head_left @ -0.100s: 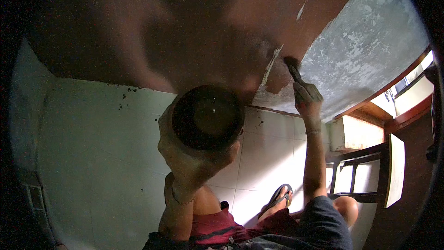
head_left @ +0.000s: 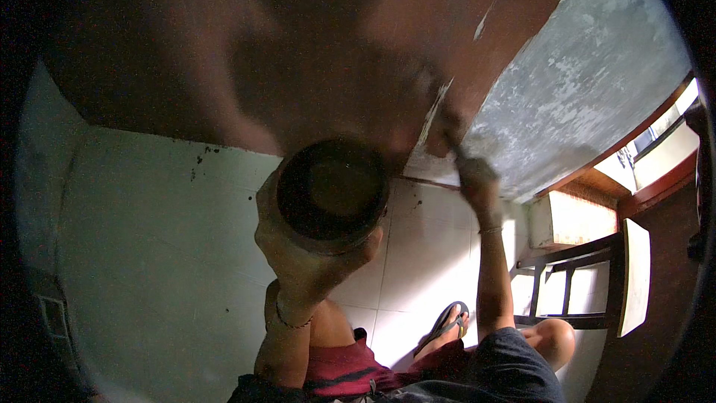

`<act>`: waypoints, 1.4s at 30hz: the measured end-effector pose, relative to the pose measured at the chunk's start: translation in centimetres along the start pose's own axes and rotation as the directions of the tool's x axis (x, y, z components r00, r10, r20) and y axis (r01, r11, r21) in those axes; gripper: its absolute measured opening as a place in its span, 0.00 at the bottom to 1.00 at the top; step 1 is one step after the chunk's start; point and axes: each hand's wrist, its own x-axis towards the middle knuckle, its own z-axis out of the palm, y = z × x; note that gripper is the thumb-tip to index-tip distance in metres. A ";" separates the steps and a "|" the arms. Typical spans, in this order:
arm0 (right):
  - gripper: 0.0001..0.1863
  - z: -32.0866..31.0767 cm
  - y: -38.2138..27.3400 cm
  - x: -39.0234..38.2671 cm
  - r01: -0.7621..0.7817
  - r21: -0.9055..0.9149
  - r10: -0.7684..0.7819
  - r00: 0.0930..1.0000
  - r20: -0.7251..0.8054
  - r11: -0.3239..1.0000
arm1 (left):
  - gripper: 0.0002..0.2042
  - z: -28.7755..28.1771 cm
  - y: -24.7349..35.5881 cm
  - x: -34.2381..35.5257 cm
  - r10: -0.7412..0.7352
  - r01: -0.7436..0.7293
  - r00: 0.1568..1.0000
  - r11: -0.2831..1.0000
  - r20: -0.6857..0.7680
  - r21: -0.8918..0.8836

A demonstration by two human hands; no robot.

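Observation:
My left hand [head_left: 313, 272] is closed around a dark, round paint can [head_left: 296, 194], its open mouth facing up. The inside is too dim to make out well, though a lighter round patch shows in it. In my right hand [head_left: 479, 179] is a paintbrush [head_left: 455, 138], blurred by motion. Its bristles meet the wall near the lower border of the brown paint [head_left: 418, 23]. Beside the brush, a pale streak [head_left: 431, 120] shows through the brown. Bare grey wall [head_left: 574, 82] spreads to the right of it.
Pale floor tiles [head_left: 164, 239] with dark spots lie below the wall. To the right stands a dark-framed chair [head_left: 616, 284] with a light panel, near a wooden-edged opening [head_left: 589, 183]. My foot in a flip-flop [head_left: 447, 325] is on the floor between my arms.
My right hand and the brush have moved down and a little left along the wall. The left hand keeps the can in nearly the same place.

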 end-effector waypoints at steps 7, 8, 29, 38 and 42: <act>0.06 0.2 1.9 5.8 0.123 0.047 -0.126 0.989 0.074 0.991 | 0.48 0.1 0.4 0.4 0.012 -0.012 1.000 1.000 -0.002 -0.007; 0.07 -2.4 2.9 7.7 0.074 0.053 -0.078 0.993 0.083 0.996 | 0.48 0.1 0.5 0.0 -0.011 0.011 1.000 1.000 0.014 0.007; 0.07 -12.0 -0.6 12.6 0.272 -0.033 -0.266 0.956 0.127 0.962 | 0.48 -0.2 1.0 -0.2 -0.008 0.008 0.999 1.000 0.037 0.009; 0.23 -19.5 3.9 19.7 0.218 -0.449 -0.390 0.857 -0.336 0.867 | 0.48 -0.2 0.6 -0.1 -0.069 0.067 0.997 0.997 0.043 0.026; 0.22 -9.9 -1.5 13.6 0.454 -0.450 -0.444 0.886 0.135 0.769 | 0.49 -0.2 -0.1 -0.5 -0.134 0.134 0.991 0.990 0.017 -0.043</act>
